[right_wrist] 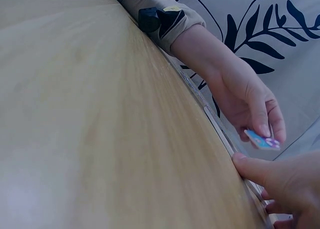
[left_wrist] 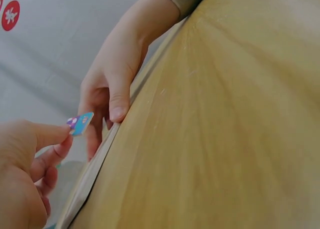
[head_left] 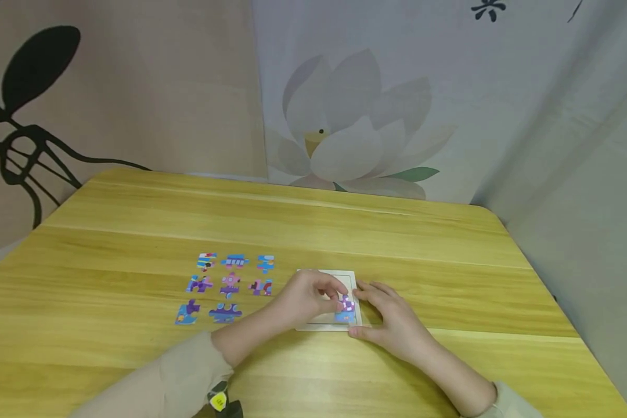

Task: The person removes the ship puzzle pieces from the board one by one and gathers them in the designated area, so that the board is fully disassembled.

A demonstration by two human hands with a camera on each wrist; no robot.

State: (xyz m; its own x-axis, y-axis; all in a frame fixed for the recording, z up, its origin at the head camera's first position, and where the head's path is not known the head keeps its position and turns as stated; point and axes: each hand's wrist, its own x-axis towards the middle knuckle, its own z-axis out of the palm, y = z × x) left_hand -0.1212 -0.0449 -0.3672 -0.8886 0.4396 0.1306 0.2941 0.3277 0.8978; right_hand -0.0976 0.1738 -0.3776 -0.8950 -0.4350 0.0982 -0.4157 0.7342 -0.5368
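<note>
My left hand (head_left: 310, 296) pinches a purple-and-blue jigsaw piece (head_left: 346, 307) between thumb and fingertips. The piece is above the lower right corner of a white puzzle tray (head_left: 324, 327) on the table. In the left wrist view, the held piece (left_wrist: 81, 124) is tilted, blue side toward the table edge. My right hand (head_left: 394, 322) rests at the tray's right side, thumb by the near corner and index finger at the edge. The right wrist view shows the right thumb (right_wrist: 255, 169) against the tray's rim, just below the piece.
Several loose jigsaw pieces lie in rows left of the tray, among them a purple piece (head_left: 225, 313) in the near row and a blue one (head_left: 265, 263) in the far row. The wooden table (head_left: 397, 244) runs back to a printed curtain (head_left: 198, 87).
</note>
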